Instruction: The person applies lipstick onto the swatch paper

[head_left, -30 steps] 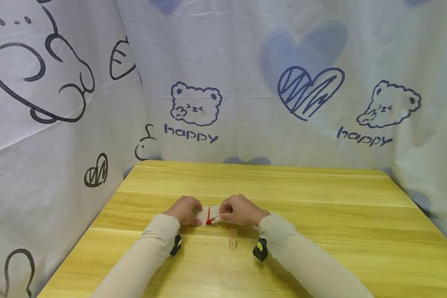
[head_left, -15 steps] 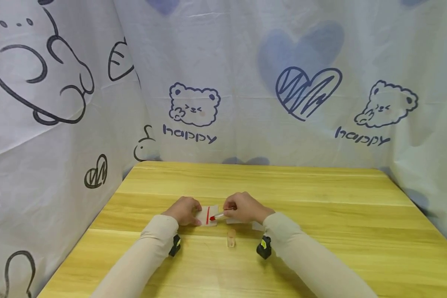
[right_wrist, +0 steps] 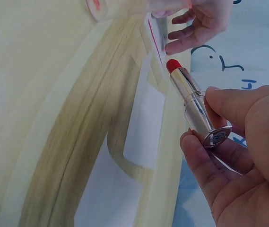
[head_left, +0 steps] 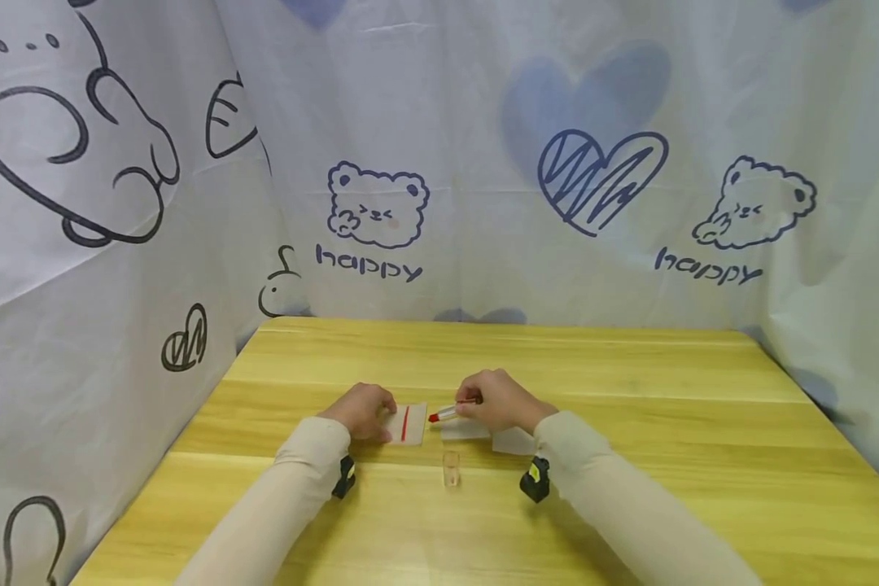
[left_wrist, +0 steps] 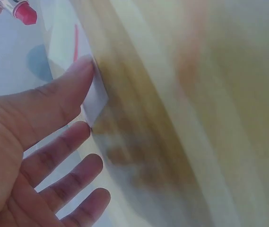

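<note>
My right hand [head_left: 504, 400] pinches a silver lipstick [right_wrist: 194, 104] between thumb and fingers, its red tip pointing left, just beyond the paper's right edge. A small white paper piece [head_left: 416, 427] lies on the table, marked with one straight red stroke [head_left: 404, 423]. At that paper's left side rests my left hand [head_left: 361, 413]. In the left wrist view its thumb [left_wrist: 54, 97] presses the paper's edge, while the other fingers are loosely extended. A clear cap [head_left: 451, 470] lies on the table in front of the papers.
Two more white paper pieces lie under and beside my right hand: one nearer [head_left: 463, 430], one farther right [head_left: 514, 442]. The yellow wood-grain table [head_left: 630, 505] ends at white printed curtains [head_left: 476, 268] at the back and sides.
My right hand has lifted the lipstick from the lower end of the red stroke and moved right, uncovering more of the other papers. The left hand stays on the marked paper.
</note>
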Available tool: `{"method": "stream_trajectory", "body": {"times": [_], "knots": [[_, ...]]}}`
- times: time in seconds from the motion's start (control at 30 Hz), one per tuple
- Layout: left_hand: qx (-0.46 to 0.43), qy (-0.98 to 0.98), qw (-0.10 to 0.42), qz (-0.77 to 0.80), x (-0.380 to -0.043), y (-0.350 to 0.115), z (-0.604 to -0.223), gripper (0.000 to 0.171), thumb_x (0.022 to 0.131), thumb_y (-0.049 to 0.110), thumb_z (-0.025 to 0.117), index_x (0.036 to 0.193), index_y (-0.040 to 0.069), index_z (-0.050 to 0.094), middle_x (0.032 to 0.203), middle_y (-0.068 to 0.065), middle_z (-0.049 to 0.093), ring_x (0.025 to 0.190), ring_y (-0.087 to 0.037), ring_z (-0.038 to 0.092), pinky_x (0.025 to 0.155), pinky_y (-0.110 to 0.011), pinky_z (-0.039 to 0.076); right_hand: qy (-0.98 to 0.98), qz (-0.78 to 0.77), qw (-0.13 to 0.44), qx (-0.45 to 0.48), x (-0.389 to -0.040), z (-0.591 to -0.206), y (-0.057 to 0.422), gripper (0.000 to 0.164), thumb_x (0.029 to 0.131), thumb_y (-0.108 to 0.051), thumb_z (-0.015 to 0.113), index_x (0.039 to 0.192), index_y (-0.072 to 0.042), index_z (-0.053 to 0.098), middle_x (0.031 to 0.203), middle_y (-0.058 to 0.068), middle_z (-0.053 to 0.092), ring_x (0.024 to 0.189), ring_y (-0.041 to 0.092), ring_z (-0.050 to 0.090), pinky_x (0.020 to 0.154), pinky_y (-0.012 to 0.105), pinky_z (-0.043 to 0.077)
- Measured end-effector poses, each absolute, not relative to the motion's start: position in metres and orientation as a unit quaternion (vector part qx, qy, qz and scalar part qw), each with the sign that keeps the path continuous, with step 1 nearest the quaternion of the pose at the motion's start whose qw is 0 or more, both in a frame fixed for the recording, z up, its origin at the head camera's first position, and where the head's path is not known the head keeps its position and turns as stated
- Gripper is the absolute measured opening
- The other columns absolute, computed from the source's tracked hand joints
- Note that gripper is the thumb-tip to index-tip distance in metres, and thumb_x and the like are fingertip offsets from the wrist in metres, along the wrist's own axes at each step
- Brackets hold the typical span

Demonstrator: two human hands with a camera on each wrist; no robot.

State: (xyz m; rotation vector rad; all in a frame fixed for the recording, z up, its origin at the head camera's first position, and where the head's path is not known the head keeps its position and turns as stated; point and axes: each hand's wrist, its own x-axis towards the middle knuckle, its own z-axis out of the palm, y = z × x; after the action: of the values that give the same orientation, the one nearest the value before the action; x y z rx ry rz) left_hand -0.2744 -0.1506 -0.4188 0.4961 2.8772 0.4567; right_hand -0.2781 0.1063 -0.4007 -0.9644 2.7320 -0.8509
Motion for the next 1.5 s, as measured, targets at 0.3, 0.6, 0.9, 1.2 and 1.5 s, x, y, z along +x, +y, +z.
{"method": "stream_trajectory", "body": {"times": [0.3, 0.6, 0.9, 1.2, 1.5], "knots": [[0.149, 0.968, 0.099, 0.175, -0.275, -0.144, -0.413, 0.037, 0.077, 0.012, 0.083, 0.111, 0.006, 0.070, 0.116, -0.010, 0.065, 0.112, -0.028, 0.056, 0.096, -0.042, 0.045, 0.908, -0.281, 0.050, -0.305, -0.282, -0.400, 0.122, 0.007, 0.092, -0.018, 0.069, 0.089, -0.012, 0.070, 0.076, -0.008, 0.061, 0.065, 0.009, 0.050, 0.062, 0.027, 0.046], [0.186, 0.960, 0.094, 0.184, -0.278, -0.122, -0.408, 0.033, 0.084, 0.015, 0.078, 0.115, 0.005, 0.069, 0.118, -0.010, 0.065, 0.118, -0.031, 0.055, 0.098, -0.042, 0.046, 0.914, -0.287, 0.035, -0.286, -0.287, -0.405, 0.136, 0.006, 0.092, -0.018, 0.069, 0.088, -0.012, 0.070, 0.077, -0.008, 0.063, 0.067, 0.009, 0.052, 0.063, 0.028, 0.046], [0.221, 0.953, 0.088, 0.190, -0.281, -0.097, -0.416, 0.036, 0.084, 0.019, 0.078, 0.116, 0.006, 0.069, 0.120, -0.009, 0.065, 0.118, -0.030, 0.055, 0.097, -0.041, 0.046, 0.918, -0.289, 0.018, -0.270, -0.289, -0.410, 0.147, 0.007, 0.092, -0.017, 0.069, 0.090, -0.010, 0.070, 0.076, -0.006, 0.062, 0.065, 0.010, 0.052, 0.062, 0.029, 0.046], [0.261, 0.946, 0.063, 0.180, -0.284, -0.077, -0.425, 0.029, 0.081, 0.018, 0.081, 0.107, 0.006, 0.073, 0.108, -0.005, 0.070, 0.106, -0.023, 0.062, 0.092, -0.035, 0.049, 0.919, -0.293, 0.002, -0.262, -0.292, -0.417, 0.149, 0.007, 0.090, -0.016, 0.070, 0.090, -0.009, 0.071, 0.079, -0.005, 0.065, 0.068, 0.008, 0.054, 0.064, 0.029, 0.048], [0.227, 0.960, 0.081, 0.146, -0.281, -0.071, -0.427, 0.031, 0.074, 0.023, 0.086, 0.102, 0.013, 0.076, 0.109, -0.002, 0.069, 0.105, -0.024, 0.062, 0.090, -0.037, 0.050, 0.916, -0.295, 0.005, -0.271, -0.289, -0.420, 0.146, 0.006, 0.091, -0.014, 0.070, 0.090, -0.008, 0.070, 0.080, -0.003, 0.065, 0.069, 0.008, 0.055, 0.064, 0.028, 0.049]]}}
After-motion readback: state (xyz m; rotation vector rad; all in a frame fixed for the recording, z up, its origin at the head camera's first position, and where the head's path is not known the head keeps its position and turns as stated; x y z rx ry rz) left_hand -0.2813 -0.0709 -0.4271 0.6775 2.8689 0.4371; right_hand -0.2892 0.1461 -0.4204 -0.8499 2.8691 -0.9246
